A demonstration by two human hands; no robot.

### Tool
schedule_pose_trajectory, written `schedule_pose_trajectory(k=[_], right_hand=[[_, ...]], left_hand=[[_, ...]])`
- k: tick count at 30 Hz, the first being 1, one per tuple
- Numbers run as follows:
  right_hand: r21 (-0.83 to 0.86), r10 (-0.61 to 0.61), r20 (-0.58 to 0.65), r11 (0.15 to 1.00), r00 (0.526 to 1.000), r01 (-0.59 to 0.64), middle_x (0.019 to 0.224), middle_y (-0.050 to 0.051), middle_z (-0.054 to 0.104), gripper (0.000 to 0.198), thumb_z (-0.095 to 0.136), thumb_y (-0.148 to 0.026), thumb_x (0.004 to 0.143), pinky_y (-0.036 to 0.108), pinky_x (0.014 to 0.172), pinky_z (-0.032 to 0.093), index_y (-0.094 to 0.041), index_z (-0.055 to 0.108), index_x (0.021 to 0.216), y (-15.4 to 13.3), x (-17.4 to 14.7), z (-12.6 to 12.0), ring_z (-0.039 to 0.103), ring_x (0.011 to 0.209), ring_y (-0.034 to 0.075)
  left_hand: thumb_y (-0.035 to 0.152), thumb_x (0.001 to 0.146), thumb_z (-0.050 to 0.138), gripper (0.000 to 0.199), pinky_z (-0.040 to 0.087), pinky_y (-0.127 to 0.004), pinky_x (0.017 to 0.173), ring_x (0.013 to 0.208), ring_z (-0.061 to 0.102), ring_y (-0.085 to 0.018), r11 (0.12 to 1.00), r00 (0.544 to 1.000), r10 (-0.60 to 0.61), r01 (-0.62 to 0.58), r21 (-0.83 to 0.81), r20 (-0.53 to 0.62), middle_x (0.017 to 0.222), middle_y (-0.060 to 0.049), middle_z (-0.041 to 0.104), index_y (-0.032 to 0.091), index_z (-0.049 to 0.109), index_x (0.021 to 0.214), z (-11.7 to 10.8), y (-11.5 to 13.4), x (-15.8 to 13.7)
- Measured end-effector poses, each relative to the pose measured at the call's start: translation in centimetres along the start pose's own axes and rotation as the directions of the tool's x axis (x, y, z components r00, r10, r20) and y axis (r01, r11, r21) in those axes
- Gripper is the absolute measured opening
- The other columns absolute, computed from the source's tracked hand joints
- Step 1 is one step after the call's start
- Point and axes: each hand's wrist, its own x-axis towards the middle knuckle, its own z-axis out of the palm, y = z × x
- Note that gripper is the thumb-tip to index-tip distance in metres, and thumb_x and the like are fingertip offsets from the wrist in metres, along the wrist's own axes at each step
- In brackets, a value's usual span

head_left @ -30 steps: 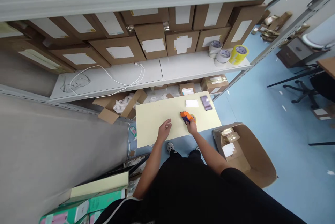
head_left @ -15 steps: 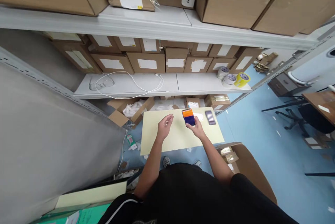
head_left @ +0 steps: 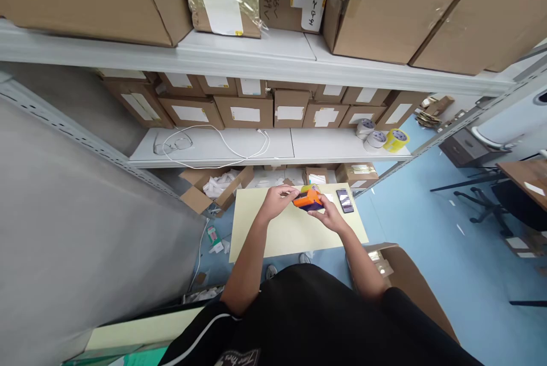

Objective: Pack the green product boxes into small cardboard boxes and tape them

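Note:
A small orange and dark purple box-shaped object point(head_left: 307, 199) is held above the pale yellow board point(head_left: 256, 235). I cannot make out its exact kind. My right hand point(head_left: 331, 215) grips its right side, thumb below and fingers behind. At its left end, my left hand point(head_left: 277, 202) has its fingertips pinched together against the edge. Something yellowish point(head_left: 310, 188) shows just behind the object, partly hidden. To the right on the board lies a dark phone-like slab point(head_left: 344, 200), with a white paper piece beside it.
Ahead, a metal shelf point(head_left: 222, 152) carries a white cable point(head_left: 222, 138), glasses, tape rolls point(head_left: 376, 141) and a row of cartons point(head_left: 245, 112). An open carton point(head_left: 213, 189) stands behind the board on the left. A large open box point(head_left: 410, 275) is by my right arm.
My left hand has moved right and now touches the object's end. The object has been tilted, showing its orange side. The view has shifted slightly upward.

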Motion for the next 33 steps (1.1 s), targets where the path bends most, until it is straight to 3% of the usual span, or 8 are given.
schedule_pose_trajectory(k=[7,12,19,23,25,28,31,33], right_hand=[[-0.086,-0.039,0.053,0.995,0.998,0.043,0.121,0.009,0.070,0.050,0.071,-0.056,0.090,0.043,0.094,0.051,-0.026,0.058,0.129,0.1,1.4,-3.4,0.064,0.107,0.030],[-0.031,-0.005,0.049,1.000,0.999,0.007,0.113,0.008,0.071,0.045,0.069,-0.057,0.092,0.041,0.090,0.053,-0.026,0.061,0.124,1.0,2.3,-5.0,0.066,0.101,0.028],[0.055,0.014,0.006,0.998,1.000,-0.014,0.107,0.006,0.072,0.042,0.067,-0.055,0.093,0.037,0.079,0.054,-0.026,0.063,0.123,3.0,3.0,-6.9,0.066,0.093,0.027],[0.079,0.027,-0.037,0.997,0.999,-0.024,0.108,0.007,0.072,0.043,0.068,-0.056,0.091,0.039,0.083,0.054,-0.026,0.064,0.122,4.9,2.9,-8.3,0.066,0.098,0.029],[0.115,0.044,-0.051,0.993,0.998,-0.038,0.109,0.007,0.072,0.043,0.068,-0.057,0.091,0.040,0.085,0.054,-0.025,0.065,0.119,6.0,2.7,-8.8,0.066,0.099,0.028],[0.190,0.095,-0.062,0.978,0.994,-0.082,0.105,0.006,0.072,0.044,0.067,-0.058,0.091,0.038,0.080,0.054,-0.023,0.064,0.117,7.4,2.5,-9.1,0.066,0.094,0.027],[0.213,0.149,-0.115,0.969,0.982,-0.122,0.102,0.006,0.073,0.048,0.066,-0.062,0.090,0.038,0.077,0.054,-0.023,0.063,0.118,8.2,2.7,-9.2,0.066,0.088,0.026],[0.195,0.156,-0.171,0.973,0.973,-0.122,0.103,0.006,0.073,0.050,0.065,-0.064,0.090,0.038,0.079,0.053,-0.023,0.062,0.118,8.1,3.1,-9.6,0.066,0.088,0.026]], left_hand=[[0.057,0.080,0.079,0.042,0.057,-0.036,0.089,0.091,0.073,-0.024,0.981,0.989,-0.144,0.148,-0.126,0.038,0.095,-0.008,0.080,0.016,0.081,0.090,1.2,0.7,2.8],[0.055,0.074,0.083,0.040,0.058,-0.035,0.079,0.080,0.072,-0.021,0.988,0.989,-0.137,0.132,-0.078,-0.061,0.085,-0.008,0.079,0.016,0.079,0.084,3.0,0.5,5.2],[0.038,0.087,0.069,0.021,0.057,-0.032,0.074,0.076,0.071,-0.020,0.983,0.969,0.054,-0.010,0.182,-0.241,0.084,-0.005,0.079,0.019,0.077,0.080,6.7,2.2,7.7],[0.029,0.093,0.064,0.019,0.057,-0.033,0.082,0.085,0.072,-0.020,0.925,0.917,0.251,-0.132,0.358,-0.311,0.089,-0.005,0.079,0.021,0.077,0.082,7.8,4.2,8.7],[0.027,0.095,0.064,0.018,0.057,-0.034,0.084,0.087,0.072,-0.020,0.884,0.899,0.323,-0.174,0.433,-0.297,0.090,-0.005,0.079,0.022,0.078,0.085,8.0,5.1,9.2],[0.028,0.098,0.063,0.020,0.058,-0.036,0.087,0.089,0.072,-0.021,0.811,0.895,0.405,-0.257,0.526,-0.187,0.090,-0.005,0.079,0.023,0.079,0.089,8.7,5.9,9.9],[0.031,0.102,0.058,0.023,0.058,-0.041,0.097,0.108,0.071,-0.025,0.683,0.857,0.500,-0.301,0.666,-0.125,0.117,-0.011,0.078,0.025,0.080,0.106,10.1,6.3,9.8],[0.033,0.102,0.059,0.027,0.054,-0.047,0.106,0.128,0.064,-0.029,0.584,0.830,0.548,-0.293,0.757,-0.102,0.146,-0.013,0.064,0.028,0.077,0.121,11.2,6.2,9.2]])
